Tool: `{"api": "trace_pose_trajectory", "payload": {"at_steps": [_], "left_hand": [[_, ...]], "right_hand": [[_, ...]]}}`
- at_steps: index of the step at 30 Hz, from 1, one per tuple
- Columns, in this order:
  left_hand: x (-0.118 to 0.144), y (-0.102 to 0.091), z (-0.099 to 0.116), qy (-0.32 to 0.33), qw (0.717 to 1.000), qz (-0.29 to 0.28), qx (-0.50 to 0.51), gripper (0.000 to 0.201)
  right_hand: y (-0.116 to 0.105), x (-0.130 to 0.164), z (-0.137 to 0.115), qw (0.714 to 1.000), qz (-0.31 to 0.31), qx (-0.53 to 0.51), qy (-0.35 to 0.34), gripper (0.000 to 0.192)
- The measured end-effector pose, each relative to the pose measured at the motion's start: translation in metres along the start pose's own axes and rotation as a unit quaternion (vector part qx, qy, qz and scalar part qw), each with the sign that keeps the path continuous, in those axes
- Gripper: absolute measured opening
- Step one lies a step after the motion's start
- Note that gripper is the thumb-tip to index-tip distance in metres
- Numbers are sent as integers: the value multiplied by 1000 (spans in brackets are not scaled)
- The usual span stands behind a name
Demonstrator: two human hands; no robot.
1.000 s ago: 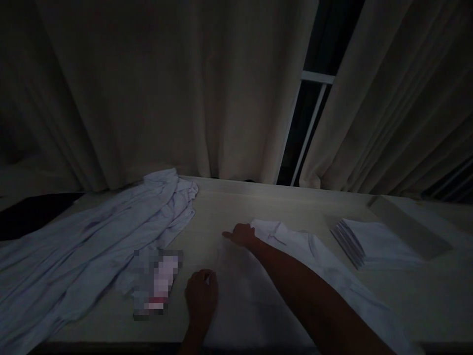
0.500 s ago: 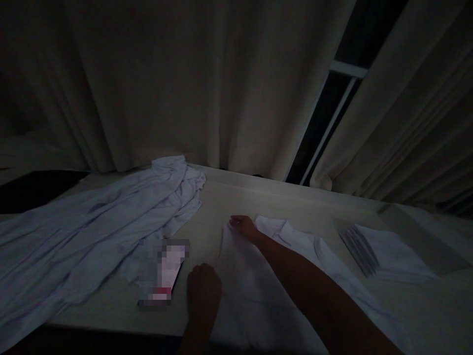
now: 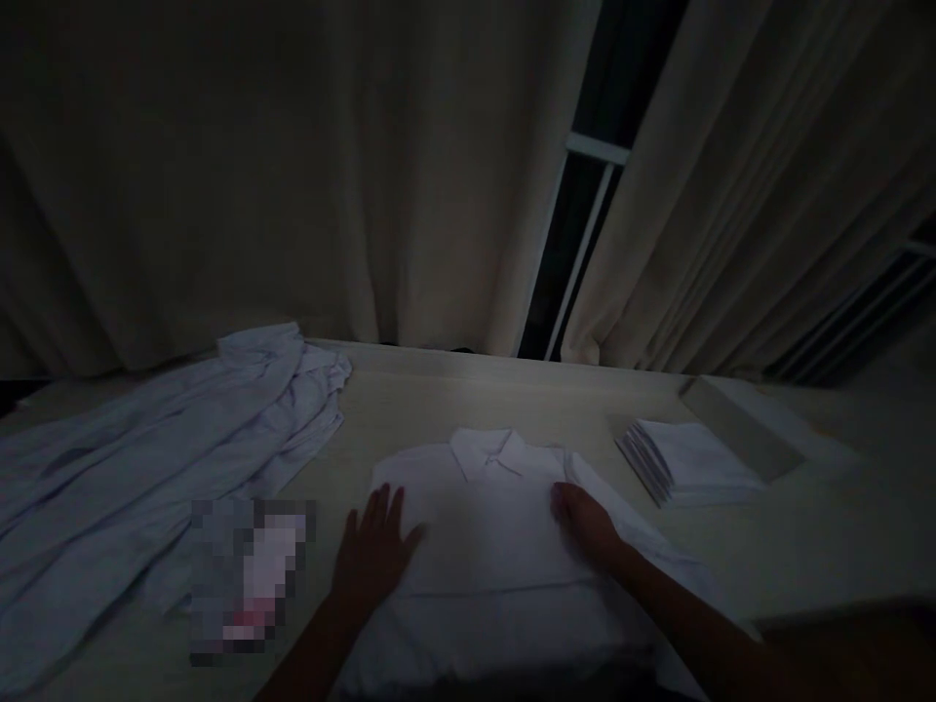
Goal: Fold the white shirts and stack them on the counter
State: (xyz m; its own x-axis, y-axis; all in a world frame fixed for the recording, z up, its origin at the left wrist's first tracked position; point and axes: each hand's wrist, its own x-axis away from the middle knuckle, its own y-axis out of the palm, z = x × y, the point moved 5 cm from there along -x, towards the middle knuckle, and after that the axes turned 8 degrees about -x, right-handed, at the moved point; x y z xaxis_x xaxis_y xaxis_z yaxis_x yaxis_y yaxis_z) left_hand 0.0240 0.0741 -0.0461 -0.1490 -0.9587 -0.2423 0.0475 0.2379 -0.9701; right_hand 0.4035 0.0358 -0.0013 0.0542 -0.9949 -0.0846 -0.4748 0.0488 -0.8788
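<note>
A white collared shirt (image 3: 483, 546) lies spread out in front of me, its collar at the far end and a crease running across its body. Along its left edge my left hand (image 3: 374, 548) rests open, fingers spread flat on the cloth. My right hand (image 3: 589, 524) is on the shirt's right side near the sleeve, its fingers curled together at the cloth; the fingertips are partly hidden. The right sleeve stretches out beyond that hand and under the forearm.
To the left lies a heap of crumpled white shirts (image 3: 168, 458), with a pixelated phone-like object (image 3: 267, 570) beside it. A stack of folded white shirts (image 3: 702, 463) sits at the right, near a flat pale package (image 3: 767, 429). Beige curtains (image 3: 439, 195) hang behind the table.
My left hand has opened from a fist and lies on the shirt's left edge. My right hand has moved from the left shoulder to the right side. The view has shifted right.
</note>
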Motion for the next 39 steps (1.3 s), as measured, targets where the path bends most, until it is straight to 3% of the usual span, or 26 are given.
{"api": "trace_pose_trajectory", "payload": {"at_steps": [3,6,9,12,15,20,23,30,35,37,39], "left_hand": [[0,7,-13,6,999,-5,-54,84],[-5,7,-12,3,995,-25,-94,86],[-16,-7,6,19,993,-21,-115,81],[-30,-23,42,96,992,-36,-78,66],[-44,-30,82,157,983,-91,-25,58],[-65,-28,118,196,975,-106,-25,47],[-77,-25,113,184,975,-114,-47,42],[-99,-33,74,99,987,-111,-64,36],[-87,-42,54,42,996,-67,-34,49],[-73,-45,40,18,998,-48,-25,50],[-58,-48,20,-24,999,-35,-27,51]], "right_hand": [[-8,20,48,999,7,45,16,45],[-11,30,74,998,38,55,22,48],[-22,39,86,993,106,42,38,50],[-40,49,84,987,153,32,41,45],[-53,55,73,991,124,33,37,41],[-56,48,70,985,15,53,161,34],[-57,35,68,986,8,26,164,29],[-59,0,57,988,38,-61,139,27],[-57,2,52,977,91,-48,185,42],[-54,12,37,981,117,-24,151,45],[-45,24,12,991,120,5,58,42]]}}
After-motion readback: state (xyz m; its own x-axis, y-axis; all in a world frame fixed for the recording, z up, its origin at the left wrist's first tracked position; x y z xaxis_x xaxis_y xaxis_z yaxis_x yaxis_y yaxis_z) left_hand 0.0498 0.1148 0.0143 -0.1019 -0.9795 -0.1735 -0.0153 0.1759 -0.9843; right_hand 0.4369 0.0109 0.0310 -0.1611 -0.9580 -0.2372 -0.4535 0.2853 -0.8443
